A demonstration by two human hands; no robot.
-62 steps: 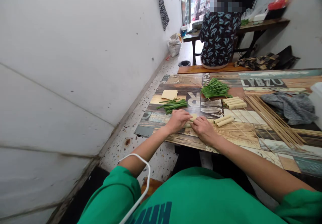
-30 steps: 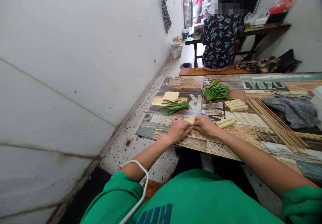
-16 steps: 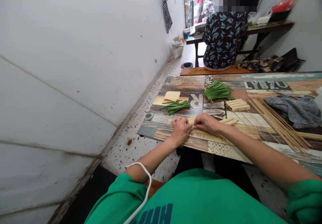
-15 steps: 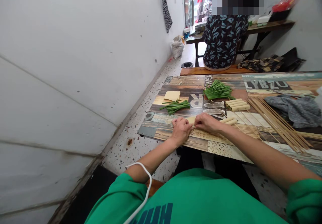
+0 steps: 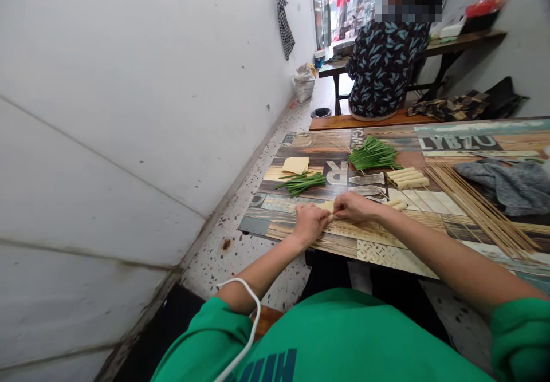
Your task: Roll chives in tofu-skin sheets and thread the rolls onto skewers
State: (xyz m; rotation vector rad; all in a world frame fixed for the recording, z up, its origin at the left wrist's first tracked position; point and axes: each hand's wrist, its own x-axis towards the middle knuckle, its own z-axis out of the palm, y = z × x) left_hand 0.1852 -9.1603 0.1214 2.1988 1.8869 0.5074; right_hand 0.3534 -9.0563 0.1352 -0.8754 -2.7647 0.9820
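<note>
Both hands pinch the near edge of a pale yellow bean curd sheet (image 5: 327,205) on the table. My left hand (image 5: 310,222) is closed on its left end, and my right hand (image 5: 351,206) grips it just to the right. The fingers hide most of the edge, which looks partly rolled. By my right hand lie a couple of finished rolls (image 5: 397,204). Several more rolls (image 5: 408,178) on thin sticks sit farther back. Beyond my left hand are a small bunch of cut green chives (image 5: 303,183) and a stack of square sheets (image 5: 295,165).
A larger heap of chives (image 5: 373,154) lies at the table's far middle. Many bamboo skewers (image 5: 481,207) spread to the right, beside a grey cloth (image 5: 509,184). A person (image 5: 387,67) sits on a bench (image 5: 330,123) beyond the table. A white wall (image 5: 129,113) rises at left.
The view has shifted slightly. My hands stay together on the sheet, and the left fingers have drawn in closer; less of the sheet shows between them.
</note>
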